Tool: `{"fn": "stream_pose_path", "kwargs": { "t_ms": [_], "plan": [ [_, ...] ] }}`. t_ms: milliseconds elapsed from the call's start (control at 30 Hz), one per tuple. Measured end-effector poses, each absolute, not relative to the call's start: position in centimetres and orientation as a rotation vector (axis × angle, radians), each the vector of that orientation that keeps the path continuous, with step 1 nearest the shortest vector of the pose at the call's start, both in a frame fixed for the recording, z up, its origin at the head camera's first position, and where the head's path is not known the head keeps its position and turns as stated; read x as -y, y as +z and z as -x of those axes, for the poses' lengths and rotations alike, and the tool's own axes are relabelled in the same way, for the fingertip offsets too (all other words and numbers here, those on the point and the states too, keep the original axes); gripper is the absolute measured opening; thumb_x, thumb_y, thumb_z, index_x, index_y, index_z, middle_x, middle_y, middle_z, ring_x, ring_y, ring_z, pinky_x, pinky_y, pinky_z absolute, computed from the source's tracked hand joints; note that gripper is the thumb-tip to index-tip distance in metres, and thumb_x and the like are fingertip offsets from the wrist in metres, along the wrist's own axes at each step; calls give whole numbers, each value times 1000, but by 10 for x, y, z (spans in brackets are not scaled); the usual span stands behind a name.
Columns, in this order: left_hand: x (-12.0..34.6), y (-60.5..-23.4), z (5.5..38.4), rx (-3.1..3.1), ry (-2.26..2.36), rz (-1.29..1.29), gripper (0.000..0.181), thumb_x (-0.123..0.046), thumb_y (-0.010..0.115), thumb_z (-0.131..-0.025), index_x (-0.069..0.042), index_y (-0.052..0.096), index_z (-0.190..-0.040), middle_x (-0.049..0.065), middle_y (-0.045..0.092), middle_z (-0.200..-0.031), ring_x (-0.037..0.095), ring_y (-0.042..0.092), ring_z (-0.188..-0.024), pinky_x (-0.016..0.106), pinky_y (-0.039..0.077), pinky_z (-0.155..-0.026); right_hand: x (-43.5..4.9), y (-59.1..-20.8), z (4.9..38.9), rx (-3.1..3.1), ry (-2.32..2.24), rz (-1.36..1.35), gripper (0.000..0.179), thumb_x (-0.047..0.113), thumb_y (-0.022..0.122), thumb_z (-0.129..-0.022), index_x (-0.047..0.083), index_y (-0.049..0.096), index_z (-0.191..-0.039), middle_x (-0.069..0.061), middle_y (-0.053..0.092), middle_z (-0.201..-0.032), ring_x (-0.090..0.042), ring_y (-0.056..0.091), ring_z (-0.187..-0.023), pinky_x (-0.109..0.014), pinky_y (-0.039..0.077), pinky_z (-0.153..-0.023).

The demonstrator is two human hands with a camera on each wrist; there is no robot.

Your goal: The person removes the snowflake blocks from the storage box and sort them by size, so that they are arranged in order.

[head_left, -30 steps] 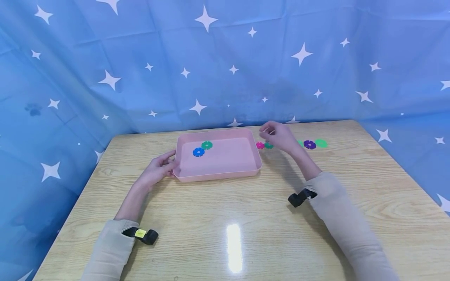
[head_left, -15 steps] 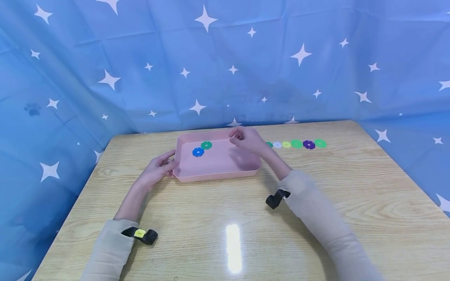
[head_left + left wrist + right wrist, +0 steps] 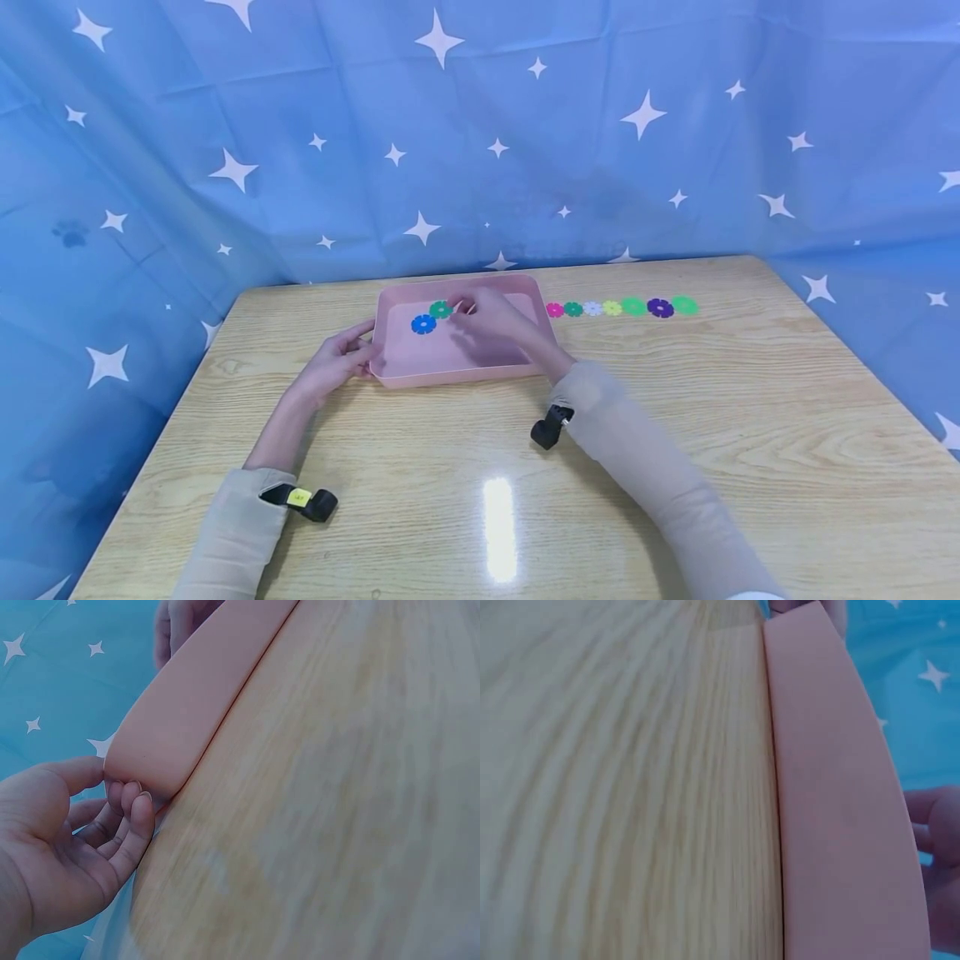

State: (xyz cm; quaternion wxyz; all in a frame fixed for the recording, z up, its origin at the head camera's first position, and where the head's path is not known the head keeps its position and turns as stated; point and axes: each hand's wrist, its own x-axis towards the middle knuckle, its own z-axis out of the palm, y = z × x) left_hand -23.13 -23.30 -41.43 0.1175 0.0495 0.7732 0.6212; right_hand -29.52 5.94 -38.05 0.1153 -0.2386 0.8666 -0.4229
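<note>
A shallow pink tray (image 3: 450,381) rests on the table, holding a blue snowflake disc (image 3: 423,323) and a green snowflake disc (image 3: 439,310) side by side. At its left front corner my left hand (image 3: 336,364) grips the tray, thumb at the rim and curled fingers against the outer wall, as the left wrist view shows. Above the tray's floor, my right hand (image 3: 493,317) has its thumb and fingers loosely bent, just right of the green disc. Nothing shows between those fingers. In the right wrist view the tray wall (image 3: 840,772) hides part of that hand.
On the wooden table (image 3: 420,467), a row of several coloured discs runs right from the tray, from a pink disc (image 3: 555,310) past a purple disc (image 3: 661,308) to a light green disc (image 3: 685,305). A blue star-patterned curtain (image 3: 495,183) hangs behind.
From above the row's left end, my right hand has moved left over the tray to beside the green disc. My left hand and the tray have stayed put.
</note>
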Motion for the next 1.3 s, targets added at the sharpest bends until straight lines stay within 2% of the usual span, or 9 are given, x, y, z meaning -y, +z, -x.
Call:
{"fn": "stream_pose_path", "kwargs": {
  "t_ms": [200, 467, 600, 733, 867, 967, 1167, 1300],
  "plan": [
    [234, -414, 232, -2264, 1818, -142, 63, -15, 60, -102, -4, 32, -158, 13, 56, -105, 13, 61, -81, 24, 56, -75, -37, -385, 297, -2517, -1202, 732, 28, 13, 64, -99, 5, 67, -127, -7, 67, -109, -24, 58, -85, -32, 50, -79],
    [232, -414, 230, -2254, 1818, -160, 62, -13, 58, -103, -3, 30, -158, 14, 56, -106, 13, 61, -80, 25, 57, -75, -20, -393, 303, -2533, -1093, 772, 20, 9, 65, -99, 6, 72, -117, -6, 67, -117, -21, 59, -100, -30, 50, -88],
    [231, -413, 230, -2253, 1818, -169, 62, -13, 58, -103, -4, 30, -158, 15, 56, -108, 13, 61, -80, 25, 57, -75, -19, -397, 307, -2549, -1082, 779, 13, 10, 68, -97, 5, 70, -108, -8, 66, -106, -21, 57, -92, -28, 49, -80],
    [232, -413, 230, -2245, 1829, -164, 62, -12, 57, -103, -4, 30, -158, 15, 56, -106, 13, 61, -80, 25, 56, -74, -18, -399, 307, -2552, -1084, 710, 25, 19, 73, -95, 6, 62, -112, -9, 60, -97, -21, 55, -85, -28, 48, -73],
    [233, -415, 230, -2243, 1825, -160, 62, -12, 57, -103, -4, 29, -158, 15, 56, -106, 13, 61, -81, 24, 56, -75, -17, -399, 306, -2566, -1060, 702, 37, 21, 75, -94, 4, 58, -122, -10, 58, -97, -23, 54, -88, -31, 49, -77],
    [233, -416, 230, -2243, 1827, -157, 63, -11, 58, -103, -4, 30, -158, 15, 57, -107, 13, 61, -81, 24, 56, -74, -16, -399, 306, -2571, -1060, 719, 36, 17, 75, -93, 1, 59, -120, -10, 57, -96, -22, 53, -88, -30, 47, -80],
    [232, -416, 230, -2244, 1831, -166, 63, -11, 57, -103, -4, 29, -158, 15, 56, -107, 13, 61, -82, 24, 55, -75, -17, -401, 305, -2565, -1156, 662, 34, 11, 78, -89, -1, 56, -112, -6, 49, -88, -19, 46, -82, -27, 41, -75],
    [233, -416, 230, -2247, 1827, -172, 63, -11, 57, -103, -4, 29, -159, 14, 56, -107, 13, 61, -82, 24, 56, -75, -19, -400, 305, -2545, -1250, 640, 28, 6, 73, -91, -1, 53, -110, -9, 54, -93, -22, 53, -87, -26, 46, -76]
  ]
}}
